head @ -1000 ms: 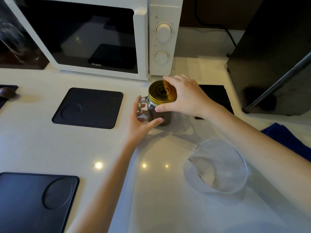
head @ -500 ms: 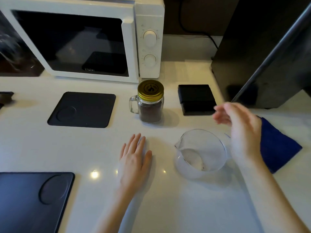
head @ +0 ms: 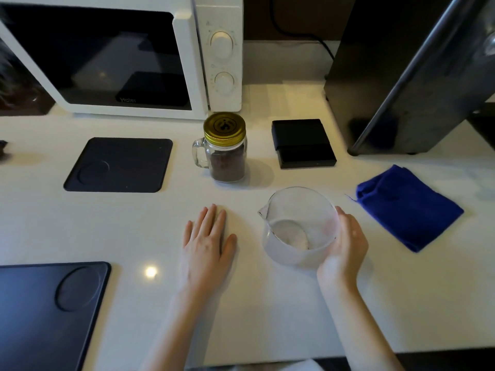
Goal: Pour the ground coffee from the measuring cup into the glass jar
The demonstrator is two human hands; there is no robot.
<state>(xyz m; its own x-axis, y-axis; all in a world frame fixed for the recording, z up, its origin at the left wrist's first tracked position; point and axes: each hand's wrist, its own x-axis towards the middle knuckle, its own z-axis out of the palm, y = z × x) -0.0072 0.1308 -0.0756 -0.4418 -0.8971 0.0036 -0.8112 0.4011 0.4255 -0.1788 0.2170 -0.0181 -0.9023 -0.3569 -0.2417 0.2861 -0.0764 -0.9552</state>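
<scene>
The glass jar (head: 227, 156) stands upright on the white counter in front of the microwave. Its gold lid is on, its handle points left, and dark ground coffee fills its lower half. The clear measuring cup (head: 297, 228) stands nearer to me, spout to the left, with only faint residue inside. My right hand (head: 344, 245) wraps the cup's right side. My left hand (head: 207, 242) lies flat on the counter, fingers spread, left of the cup and holding nothing.
A white microwave (head: 128, 57) and a tall black appliance (head: 407, 76) stand at the back. A small black scale (head: 304, 143) sits right of the jar. Two dark mats (head: 120, 164) (head: 45, 311) lie to the left. A folded blue cloth (head: 407, 207) lies at the right.
Both hands left the lidded jar. My left hand dropped flat on the counter, and my right hand swung right and down onto the measuring cup's side.
</scene>
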